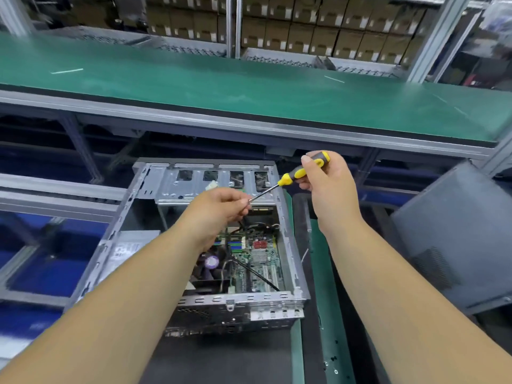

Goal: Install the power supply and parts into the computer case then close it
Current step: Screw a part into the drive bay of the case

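An open grey computer case (288, 234) lies in front of me, its green motherboard (260, 261) and black cables exposed. A silver power supply (130, 248) sits at the case's left side. My right hand (327, 184) grips the yellow and grey handle of a screwdriver (293, 174) above the case's drive bay. My left hand (221, 206) pinches the tip of the screwdriver's metal shaft; whether a screw sits between the fingers is hidden.
A dark grey side panel (454, 234) leans at the right. A green conveyor belt (249, 87) runs across behind the case, with stacked cardboard boxes (318, 26) on shelves beyond. Green mat strips (321, 273) lie right of the case.
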Demonstrator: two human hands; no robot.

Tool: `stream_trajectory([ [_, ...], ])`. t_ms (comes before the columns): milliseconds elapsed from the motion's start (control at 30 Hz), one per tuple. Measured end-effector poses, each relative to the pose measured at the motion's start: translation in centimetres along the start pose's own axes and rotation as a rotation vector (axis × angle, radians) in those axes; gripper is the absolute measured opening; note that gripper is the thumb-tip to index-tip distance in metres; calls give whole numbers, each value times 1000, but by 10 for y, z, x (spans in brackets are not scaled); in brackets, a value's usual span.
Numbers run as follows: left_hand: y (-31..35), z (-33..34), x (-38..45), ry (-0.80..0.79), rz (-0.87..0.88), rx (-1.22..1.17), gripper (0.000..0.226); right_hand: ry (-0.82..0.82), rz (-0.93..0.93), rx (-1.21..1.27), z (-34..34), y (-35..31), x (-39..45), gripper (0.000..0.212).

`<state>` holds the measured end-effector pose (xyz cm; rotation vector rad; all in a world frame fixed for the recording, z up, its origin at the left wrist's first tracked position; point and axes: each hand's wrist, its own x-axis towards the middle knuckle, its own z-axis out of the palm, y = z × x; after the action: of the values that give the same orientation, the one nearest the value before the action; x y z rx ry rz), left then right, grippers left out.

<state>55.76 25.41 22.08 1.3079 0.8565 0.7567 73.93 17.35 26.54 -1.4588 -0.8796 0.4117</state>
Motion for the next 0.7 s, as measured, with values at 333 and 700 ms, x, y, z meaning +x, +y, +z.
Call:
stream_trajectory([
  [333, 11, -47, 36, -69, 221, 78, 20, 68, -118, 77, 54, -25, 11, 34],
  [700, 14, -56, 106, 185, 229, 334, 21, 199, -219, 82, 91, -13, 71, 32],
])
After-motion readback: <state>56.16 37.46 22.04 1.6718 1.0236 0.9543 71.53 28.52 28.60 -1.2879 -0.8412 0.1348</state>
